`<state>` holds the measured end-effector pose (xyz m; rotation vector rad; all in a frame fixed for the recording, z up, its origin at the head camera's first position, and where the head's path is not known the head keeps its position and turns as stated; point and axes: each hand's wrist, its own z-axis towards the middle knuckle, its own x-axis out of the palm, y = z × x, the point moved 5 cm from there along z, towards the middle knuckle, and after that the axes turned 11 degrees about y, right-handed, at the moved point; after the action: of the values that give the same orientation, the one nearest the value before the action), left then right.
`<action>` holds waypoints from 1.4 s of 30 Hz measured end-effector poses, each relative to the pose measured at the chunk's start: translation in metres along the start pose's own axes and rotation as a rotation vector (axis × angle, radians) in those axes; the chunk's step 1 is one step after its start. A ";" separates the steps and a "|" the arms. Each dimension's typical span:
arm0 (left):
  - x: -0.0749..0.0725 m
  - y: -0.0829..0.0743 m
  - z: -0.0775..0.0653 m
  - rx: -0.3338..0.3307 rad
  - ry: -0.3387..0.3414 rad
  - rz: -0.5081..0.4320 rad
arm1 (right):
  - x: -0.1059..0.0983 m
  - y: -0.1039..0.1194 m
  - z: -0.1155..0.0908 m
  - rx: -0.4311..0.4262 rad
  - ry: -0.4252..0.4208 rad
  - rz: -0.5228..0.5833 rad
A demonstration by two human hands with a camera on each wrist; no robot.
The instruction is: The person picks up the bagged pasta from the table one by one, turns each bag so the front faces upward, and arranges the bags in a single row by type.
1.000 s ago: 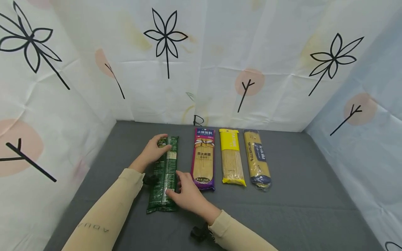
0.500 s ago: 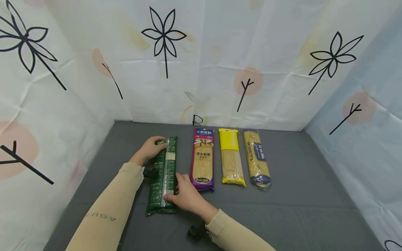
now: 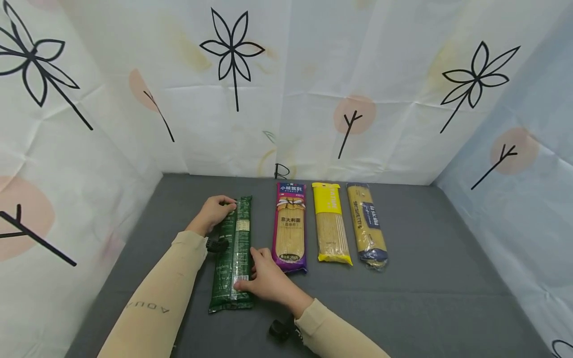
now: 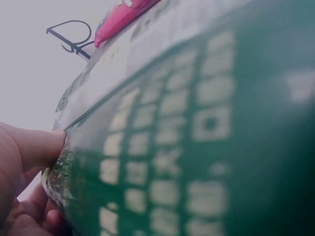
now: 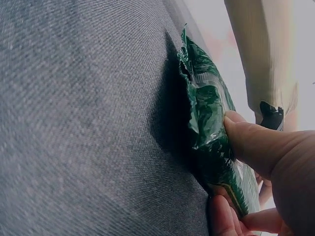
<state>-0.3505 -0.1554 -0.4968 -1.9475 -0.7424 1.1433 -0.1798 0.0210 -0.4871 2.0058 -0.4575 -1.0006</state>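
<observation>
A long green pack of spaghetti (image 3: 234, 253) lies with its seam and small-print side up at the left of the row. My left hand (image 3: 212, 214) grips its far left corner, thumb on top and the other fingers curled at the edge. My right hand (image 3: 270, 278) holds the right edge near the close end. In the left wrist view the green wrapper (image 4: 167, 142) fills most of the picture, with the left thumb pressing its edge. The right wrist view shows the pack's crimped end (image 5: 202, 93) between right thumb and fingers, close over the cloth.
To the right lie a purple pasta pack (image 3: 290, 228), a yellow-topped noodle pack (image 3: 331, 223) and a blue-labelled spaghetti pack (image 3: 367, 226), side by side. Grey cloth (image 3: 429, 278) covers the table. Patterned white curtains (image 3: 309, 64) stand around the back and sides.
The green pack has shifted slightly toward me with both hands on it. My left fingers have drawn back toward its far left corner; the right thumb has slid a little nearer. Other packs stay put.
</observation>
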 end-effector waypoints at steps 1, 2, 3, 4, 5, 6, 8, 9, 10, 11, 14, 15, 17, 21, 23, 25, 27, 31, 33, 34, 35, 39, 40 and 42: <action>0.001 0.000 0.000 -0.001 0.000 -0.001 | 0.000 -0.001 0.000 0.004 -0.001 -0.001; 0.001 0.000 0.001 -0.002 0.001 -0.002 | 0.001 -0.001 0.001 0.005 -0.003 -0.002; 0.002 0.001 0.001 -0.008 0.001 -0.007 | 0.001 -0.002 0.001 0.007 -0.003 -0.002; 0.002 0.001 0.002 -0.011 0.002 -0.009 | 0.001 -0.002 0.000 0.008 -0.002 -0.001; 0.002 0.001 0.002 -0.013 -0.001 -0.012 | 0.002 -0.002 0.001 0.008 -0.002 -0.001; 0.002 0.001 0.002 -0.013 -0.004 -0.017 | 0.002 -0.002 0.001 0.007 -0.003 0.000; 0.001 0.001 0.001 -0.010 -0.012 -0.031 | 0.002 -0.001 0.001 0.003 -0.004 0.001; 0.001 0.001 0.001 -0.009 -0.015 -0.037 | 0.002 -0.001 0.001 0.002 -0.006 0.001; 0.001 0.001 0.000 -0.004 -0.014 -0.037 | 0.002 0.000 0.001 0.000 -0.007 0.000; 0.001 0.000 0.000 -0.001 -0.015 -0.041 | 0.002 0.000 0.001 0.001 -0.009 -0.004; 0.000 0.001 -0.001 -0.010 -0.016 -0.051 | 0.003 0.001 0.002 0.001 -0.009 -0.013; 0.000 0.001 -0.001 -0.015 -0.017 -0.053 | 0.003 0.001 0.003 0.001 -0.007 -0.015; -0.001 0.002 -0.002 -0.023 -0.021 -0.057 | 0.003 0.001 0.003 0.000 -0.005 -0.018; -0.001 0.002 -0.001 -0.020 -0.030 -0.059 | 0.003 0.001 0.003 -0.001 -0.004 -0.014; -0.001 0.002 -0.001 -0.015 -0.030 -0.059 | 0.003 0.001 0.003 0.000 -0.007 -0.012; 0.000 0.002 0.000 -0.008 -0.025 -0.061 | 0.002 0.001 0.002 0.002 -0.010 -0.010; 0.001 0.001 0.000 0.001 -0.014 -0.063 | 0.002 0.001 0.001 0.003 -0.014 -0.006; 0.001 0.002 -0.002 0.017 -0.002 -0.075 | 0.002 0.001 0.000 0.003 -0.009 -0.004; -0.001 0.004 -0.003 0.021 0.007 -0.079 | 0.003 0.002 0.000 0.002 -0.004 0.001; -0.001 0.003 -0.004 0.026 0.011 -0.079 | 0.004 0.002 0.000 0.001 -0.004 0.004; -0.002 0.002 -0.005 0.029 0.011 -0.077 | 0.004 0.002 0.000 -0.001 -0.003 0.006; -0.007 -0.003 -0.011 0.029 -0.006 -0.092 | 0.006 0.001 0.000 -0.001 -0.007 0.023; -0.007 -0.005 -0.013 0.029 -0.013 -0.107 | 0.006 0.001 -0.001 -0.002 -0.009 0.026; -0.006 -0.013 -0.016 0.036 -0.023 -0.141 | 0.005 -0.001 -0.003 0.003 -0.013 0.037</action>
<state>-0.3405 -0.1581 -0.4781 -1.8247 -0.8519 1.0875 -0.1739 0.0198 -0.4892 1.9876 -0.5017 -0.9914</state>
